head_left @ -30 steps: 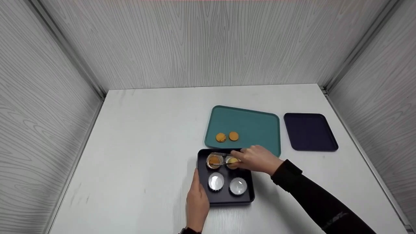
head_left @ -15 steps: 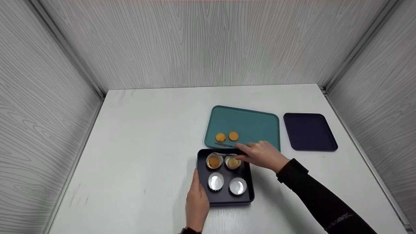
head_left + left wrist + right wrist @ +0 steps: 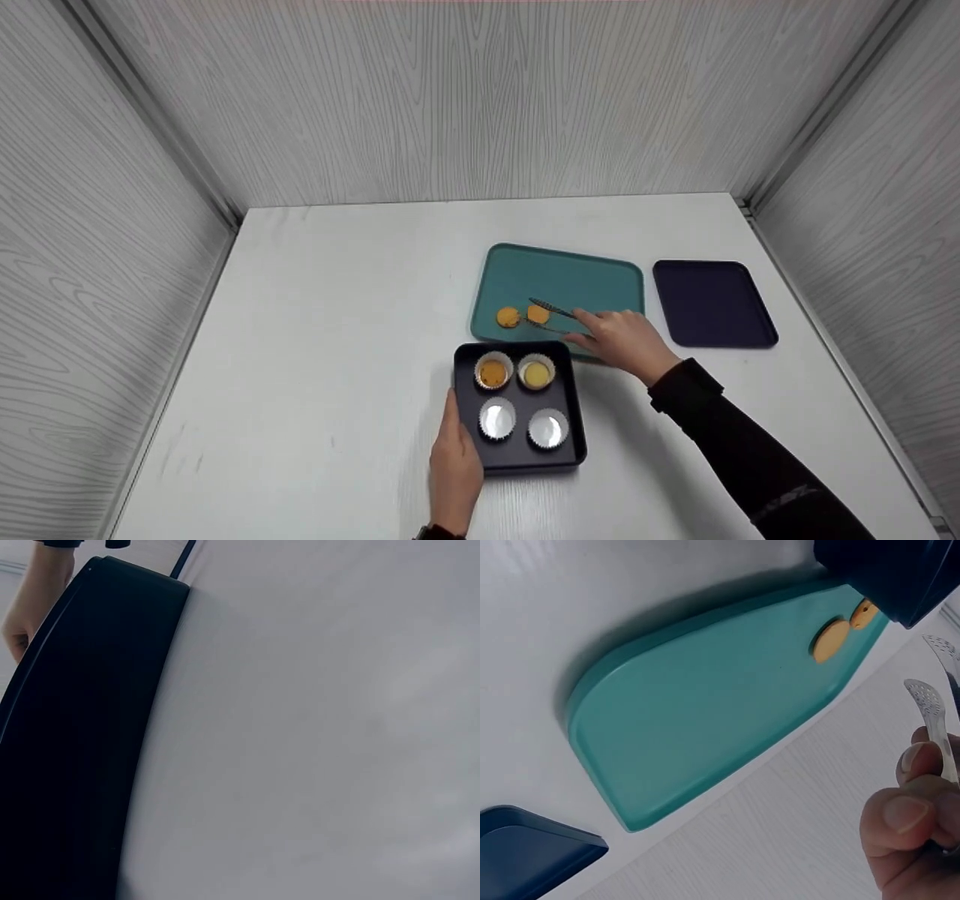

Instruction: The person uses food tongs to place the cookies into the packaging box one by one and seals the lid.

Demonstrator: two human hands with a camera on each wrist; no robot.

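My left hand (image 3: 456,465) lies with straight fingers along the left side of a dark square baking pan (image 3: 521,465). Inside the pan are several foil cupcake cups; the far left cup (image 3: 484,383) contains an orange-brown disc, the far right cup (image 3: 544,386) a pale yellow one. The near left cup (image 3: 497,420) and near right cup (image 3: 548,430) show bare bottoms. My right hand (image 3: 628,341) grips metal tongs (image 3: 556,308), spread over the right round biscuit (image 3: 538,314) on a teal tray (image 3: 570,274). Contact is unclear. Another biscuit (image 3: 508,317) lies beside it.
A second dark tray (image 3: 716,304) lies to the right of the teal one. The pan's far edge stands close to the teal tray's near rim. Grey wood-patterned walls (image 3: 480,97) enclose the white table (image 3: 322,337) at the back and sides.
My right hand has moved the tongs away from the pan's far cups, out over the right biscuit on the teal tray. My left hand stays against the pan.
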